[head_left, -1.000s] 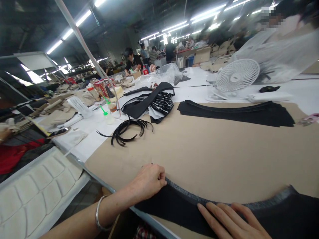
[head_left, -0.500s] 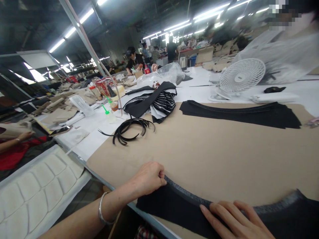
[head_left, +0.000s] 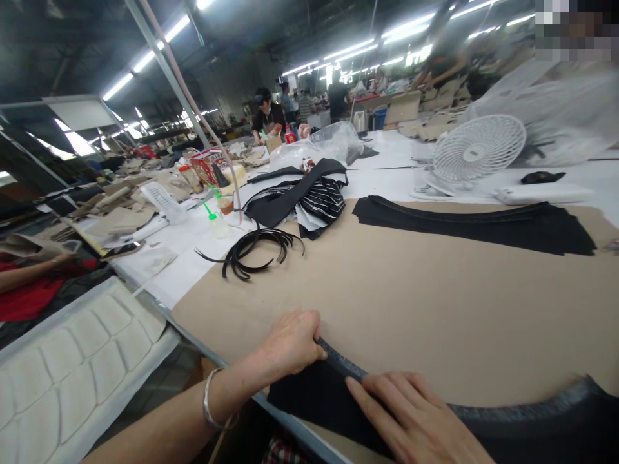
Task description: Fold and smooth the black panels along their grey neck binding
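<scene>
A long curved black fabric piece [head_left: 309, 394] lies along the near edge of the table, with a fuzzy dark grey strip [head_left: 522, 412] following its curved upper edge. At its left end, my left hand [head_left: 294, 343] is closed, thumb and fingers pinching that edge. My right hand [head_left: 411, 412] rests flat on the piece with fingers stretched out, fingertips against the strip close to my left hand. The piece's right end runs out of view, and my right palm covers part of its middle.
Brown board [head_left: 435, 309] covers the table. On it lie thin black strips [head_left: 236, 258] and stacked black pieces [head_left: 464, 225]. Behind are a black-and-white striped bundle [head_left: 324, 200], green-tipped bottles [head_left: 216, 222] and a white fan [head_left: 478, 151]. A quilted cream panel [head_left: 72, 361] sits left; co-workers are around.
My right hand has slid left along the strip, nearer to my left hand. My left hand keeps its pinch at the end of the piece. The whole view has shifted slightly.
</scene>
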Action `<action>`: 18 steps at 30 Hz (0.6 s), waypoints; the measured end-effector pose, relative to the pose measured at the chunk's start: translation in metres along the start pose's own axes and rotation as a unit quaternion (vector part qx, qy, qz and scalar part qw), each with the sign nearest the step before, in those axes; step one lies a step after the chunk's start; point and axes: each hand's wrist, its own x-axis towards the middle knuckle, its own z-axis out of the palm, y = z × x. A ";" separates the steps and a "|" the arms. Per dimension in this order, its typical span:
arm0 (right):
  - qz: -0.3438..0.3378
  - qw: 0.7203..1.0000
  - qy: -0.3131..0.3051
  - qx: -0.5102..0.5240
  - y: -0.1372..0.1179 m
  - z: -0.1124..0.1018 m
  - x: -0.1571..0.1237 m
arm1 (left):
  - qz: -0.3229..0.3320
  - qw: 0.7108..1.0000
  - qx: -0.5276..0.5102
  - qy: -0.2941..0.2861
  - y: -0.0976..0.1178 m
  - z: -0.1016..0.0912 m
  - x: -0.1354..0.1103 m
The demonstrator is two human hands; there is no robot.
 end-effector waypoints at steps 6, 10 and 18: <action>0.033 0.999 0.009 -0.017 -0.017 0.033 0.025 | -0.005 0.999 -0.004 0.051 -0.010 0.011 -0.007; 0.027 0.999 0.018 -0.019 -0.015 0.041 0.024 | 0.005 0.997 -0.048 0.059 -0.020 0.014 -0.011; 0.023 0.999 0.035 -0.028 -0.011 0.036 0.023 | 0.000 0.992 -0.109 0.068 -0.037 0.011 -0.008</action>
